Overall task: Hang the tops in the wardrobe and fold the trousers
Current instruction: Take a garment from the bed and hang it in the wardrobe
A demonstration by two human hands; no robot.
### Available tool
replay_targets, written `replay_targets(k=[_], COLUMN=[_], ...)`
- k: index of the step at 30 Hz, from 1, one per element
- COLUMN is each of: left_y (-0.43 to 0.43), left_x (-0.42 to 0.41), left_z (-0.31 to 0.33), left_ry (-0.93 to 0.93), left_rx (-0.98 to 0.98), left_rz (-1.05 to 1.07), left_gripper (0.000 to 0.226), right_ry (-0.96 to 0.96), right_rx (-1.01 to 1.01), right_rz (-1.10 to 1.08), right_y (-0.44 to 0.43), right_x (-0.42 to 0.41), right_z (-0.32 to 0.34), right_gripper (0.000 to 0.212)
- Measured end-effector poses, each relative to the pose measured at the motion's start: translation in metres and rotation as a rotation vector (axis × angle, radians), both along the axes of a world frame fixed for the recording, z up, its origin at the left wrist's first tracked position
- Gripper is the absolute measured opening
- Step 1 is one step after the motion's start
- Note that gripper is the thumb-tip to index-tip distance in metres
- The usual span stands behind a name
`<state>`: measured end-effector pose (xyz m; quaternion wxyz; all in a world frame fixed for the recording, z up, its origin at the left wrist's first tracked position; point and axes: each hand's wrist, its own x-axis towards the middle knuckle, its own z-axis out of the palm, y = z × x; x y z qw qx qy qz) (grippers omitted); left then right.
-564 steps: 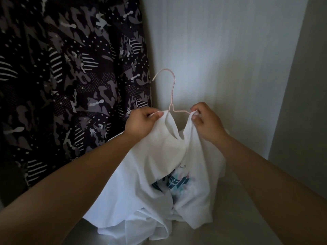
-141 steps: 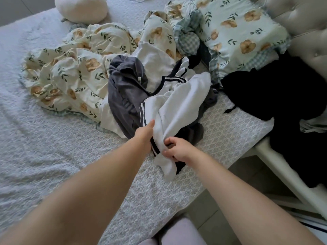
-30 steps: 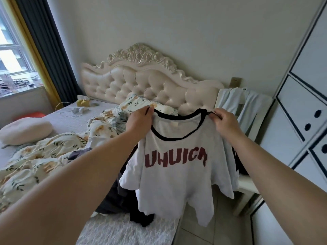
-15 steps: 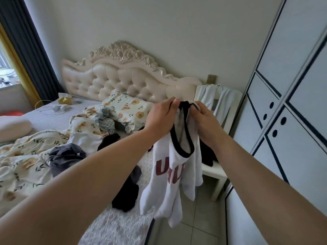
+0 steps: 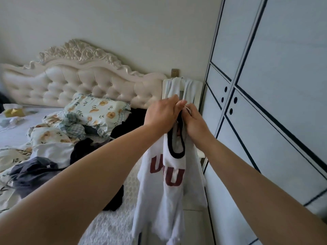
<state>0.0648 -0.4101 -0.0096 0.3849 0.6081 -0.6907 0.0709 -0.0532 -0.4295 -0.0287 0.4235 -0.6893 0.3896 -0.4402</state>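
Head view: the left hand [image 5: 162, 114] and right hand [image 5: 194, 122] are raised in front, knuckles touching. Each pinches the top of a white T-shirt with a black-trimmed neckline [image 5: 164, 191], which hangs folded lengthwise in mid-air between the bed [image 5: 109, 225] and the pale wardrobe with dark-lined door panels [image 5: 274, 103] on the right. Dark red block letters cross the chest, and only two "U" shapes read clearly, the rest lost in the fold. Behind sit a cream tufted headboard [image 5: 79, 82], a floral pillow [image 5: 99, 110], a heap of dark grey and black clothes [image 5: 31, 174] on the bed, and a white chair [image 5: 165, 87] draped with pale cloth beside the wardrobe.
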Motion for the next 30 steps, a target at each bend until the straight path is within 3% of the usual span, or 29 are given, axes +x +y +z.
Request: replay_targets(k=[3,6,9,11,13,16,19,25,30], left_y=[0.008,0.019,0.03,0.035,0.041,0.049,0.061,0.09,0.129], left_x=[-0.006,-0.023,-0.041,-0.052,-0.065,-0.095,-0.132,-0.208,-0.274], left_z=[-0.002,-0.003,-0.005,-0.008,-0.007,0.01,0.035,0.076,0.113], left_ry=[-0.125,-0.126,0.066,0.168,0.227,0.413,0.577,0.685,0.906], left_rx=[0.003,0.008,0.138,0.247,0.336,0.335,0.257,0.115,0.246], left_rz=[-0.103,-0.16,-0.304,-0.42,-0.476,-0.589,-0.652,-0.714,-0.842], left_gripper=[0.035,0.042,0.045,0.053,0.048,0.03,0.028,0.028,0.032], right_ry=[0.009,0.014,-0.044,-0.179,-0.252,-0.17,-0.133,0.014,0.072], right_rx=[0.044,0.032,0.0,-0.011,-0.036,-0.108,-0.178,-0.465,-0.784], right_rz=[-0.031,-0.117,-0.245,-0.358,-0.459,-0.569,-0.629,-0.7,-0.814], right_y=[0.023,0.045,0.06,0.067,0.076,0.095,0.116,0.166,0.205], right_x=[-0.011,-0.029,-0.058,-0.084,-0.11,-0.145,-0.174,-0.22,-0.256], right_z=[-0.002,-0.005,0.003,0.014,0.026,0.038,0.052,0.088,0.113], right_gripper=[0.035,0.028,0.021,0.021,0.022,0.021,0.023,0.01,0.012])
